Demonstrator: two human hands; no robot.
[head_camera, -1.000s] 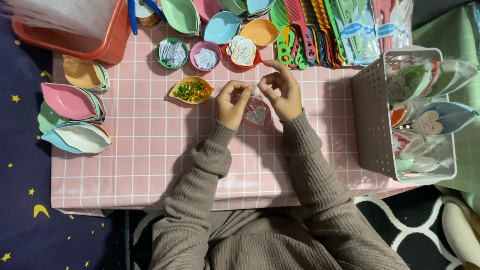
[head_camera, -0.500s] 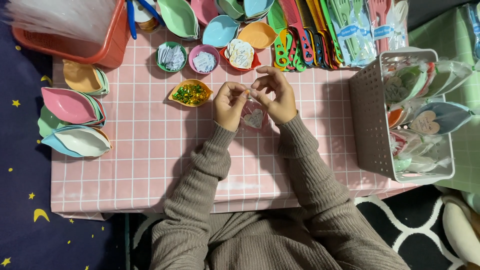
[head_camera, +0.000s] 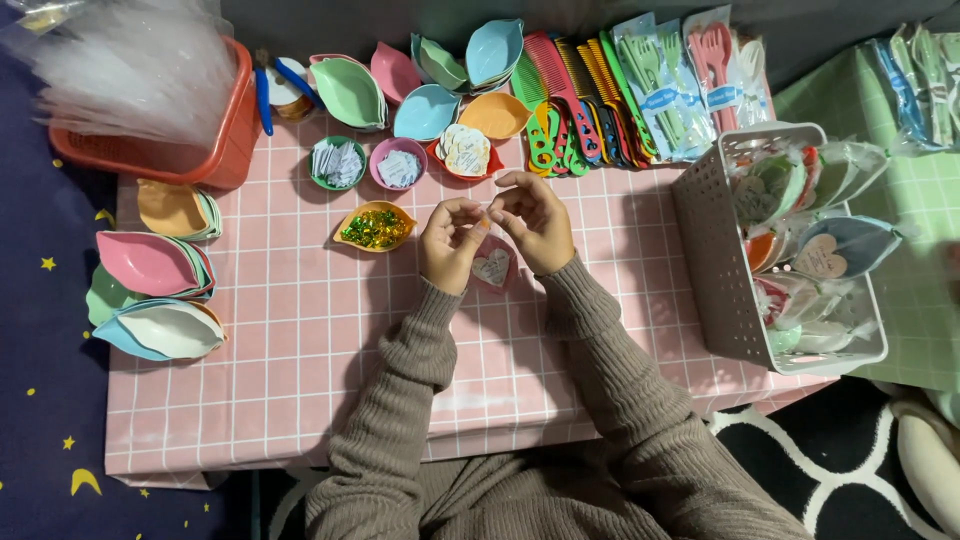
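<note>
I see my left hand (head_camera: 452, 243) and right hand (head_camera: 535, 222) meeting fingertip to fingertip above the pink dish (head_camera: 493, 266), fingers curled nearly shut; what they pinch I cannot tell. The dish, with its heart tag, lies just right of the gold-bead dish (head_camera: 375, 226), within easy reach.

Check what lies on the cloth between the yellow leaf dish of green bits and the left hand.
Nothing: in the head view, only bare pink checked tablecloth separates the yellow dish from the left hand.
</note>
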